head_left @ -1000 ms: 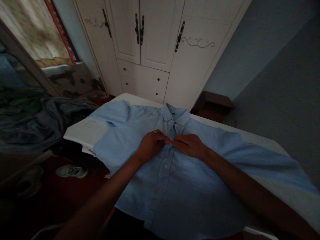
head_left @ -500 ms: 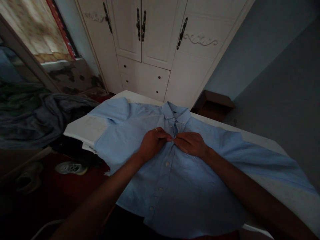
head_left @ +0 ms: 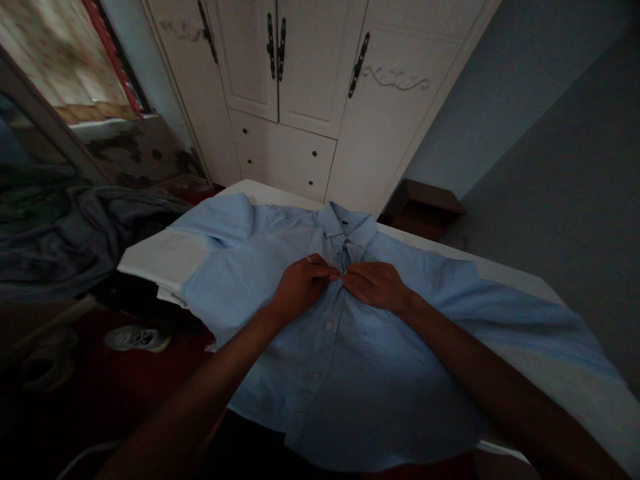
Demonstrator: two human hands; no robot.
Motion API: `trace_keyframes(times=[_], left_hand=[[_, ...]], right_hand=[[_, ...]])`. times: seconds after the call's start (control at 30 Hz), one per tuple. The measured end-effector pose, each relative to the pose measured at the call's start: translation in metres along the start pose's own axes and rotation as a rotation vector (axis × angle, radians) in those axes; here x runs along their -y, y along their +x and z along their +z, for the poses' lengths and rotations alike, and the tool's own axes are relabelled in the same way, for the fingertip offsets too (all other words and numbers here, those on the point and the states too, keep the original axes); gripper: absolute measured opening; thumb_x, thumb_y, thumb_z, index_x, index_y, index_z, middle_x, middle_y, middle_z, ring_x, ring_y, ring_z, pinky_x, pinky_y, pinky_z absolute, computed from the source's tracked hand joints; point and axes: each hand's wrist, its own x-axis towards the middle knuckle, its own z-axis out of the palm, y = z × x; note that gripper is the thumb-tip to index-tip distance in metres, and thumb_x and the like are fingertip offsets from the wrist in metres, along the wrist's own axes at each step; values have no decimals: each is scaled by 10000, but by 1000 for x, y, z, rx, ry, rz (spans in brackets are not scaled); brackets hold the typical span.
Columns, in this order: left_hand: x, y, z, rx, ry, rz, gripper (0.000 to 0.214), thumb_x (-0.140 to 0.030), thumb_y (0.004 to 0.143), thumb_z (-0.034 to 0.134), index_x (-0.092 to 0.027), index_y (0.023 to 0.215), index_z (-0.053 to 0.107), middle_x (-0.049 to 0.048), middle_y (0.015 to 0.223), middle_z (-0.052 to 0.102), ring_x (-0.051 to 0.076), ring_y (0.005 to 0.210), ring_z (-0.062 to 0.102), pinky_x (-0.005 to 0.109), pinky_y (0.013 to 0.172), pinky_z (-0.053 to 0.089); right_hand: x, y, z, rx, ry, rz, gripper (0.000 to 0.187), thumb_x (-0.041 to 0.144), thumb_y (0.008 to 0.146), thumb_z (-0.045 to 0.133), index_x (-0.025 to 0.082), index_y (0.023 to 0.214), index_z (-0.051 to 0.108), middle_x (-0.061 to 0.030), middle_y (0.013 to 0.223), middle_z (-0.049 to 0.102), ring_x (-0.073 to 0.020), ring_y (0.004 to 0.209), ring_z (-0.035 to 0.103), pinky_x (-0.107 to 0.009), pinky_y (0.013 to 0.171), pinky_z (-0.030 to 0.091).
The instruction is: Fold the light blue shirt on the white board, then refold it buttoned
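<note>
beyond the far edge of a white tabletop (head_left: 155,261) stands a cream panelled wardrobe (head_left: 307,87); a light-blue collared cloth shirt (head_left: 385,353) lies front-up on it, collar (head_left: 362,231) toward that edge. left hand (head_left: 299,283) and right hand (head_left: 374,283) pinch its buttoned placket (head_left: 325,348), apparently to hold both edges together.

Bare forearms (head_left: 235,363), bare hands (head_left: 300,285), slim pale ring (head_left: 309,259) on the left.
</note>
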Motion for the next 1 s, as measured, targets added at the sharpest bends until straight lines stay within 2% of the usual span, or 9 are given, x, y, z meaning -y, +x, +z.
trace_keyframes(times=[0.1,0.23,0.33,0.43,0.57,0.7,0.8,1.0], left_hand=[[0,-1,-1,37,-21,-12,248,-153,879,542,-247,913,769,45,880,716,150,814,655,294,783,535],[-2,-2,-3,133,-37,-14,273,-130,862,519,-243,917,761,34,894,725,156,839,657,308,816,532],[-3,-2,-3,153,-30,-54,244,-127,841,554,-241,928,751,21,909,727,156,854,660,302,827,527],[-2,-2,-2,156,37,-74,212,-128,830,582,-223,925,746,25,900,723,159,839,660,290,800,523],[-6,-2,-1,193,201,-22,183,-157,849,593,-210,946,738,43,925,698,175,853,646,304,804,513],[-11,-4,-2,240,310,22,187,-212,876,598,-199,993,744,77,980,660,188,862,632,324,817,514],[-10,-4,-1,235,305,4,186,-207,894,574,-190,943,752,81,971,656,189,877,629,324,834,512],[-7,-5,-2,187,232,-26,182,-195,899,556,-171,923,735,76,933,658,180,877,624,324,843,517]], right_hand=[[0,0,-1,19,49,21,228,249,961,487,223,823,666,-15,810,673,-108,662,580,-236,586,450],[-1,-2,0,7,-38,-6,229,260,963,476,222,861,676,-25,865,695,-113,684,596,-232,591,461],[-1,-2,1,12,-70,-20,239,260,968,464,216,876,680,-26,862,705,-111,677,602,-226,588,464],[-1,-1,0,3,-70,-49,244,241,970,463,203,860,678,-24,850,710,-102,644,599,-218,561,453],[-1,2,-5,-6,-46,-66,237,220,968,467,184,868,679,-40,874,720,-109,659,625,-214,551,465],[-2,2,-8,4,73,-86,241,160,963,448,161,892,678,-61,917,731,-134,753,669,-228,625,519],[-2,0,-8,18,124,-89,237,142,958,457,163,888,683,-53,902,738,-142,773,677,-246,686,540],[-3,-2,-5,45,113,-111,259,164,971,449,180,883,693,-49,889,740,-143,751,669,-273,708,551]])
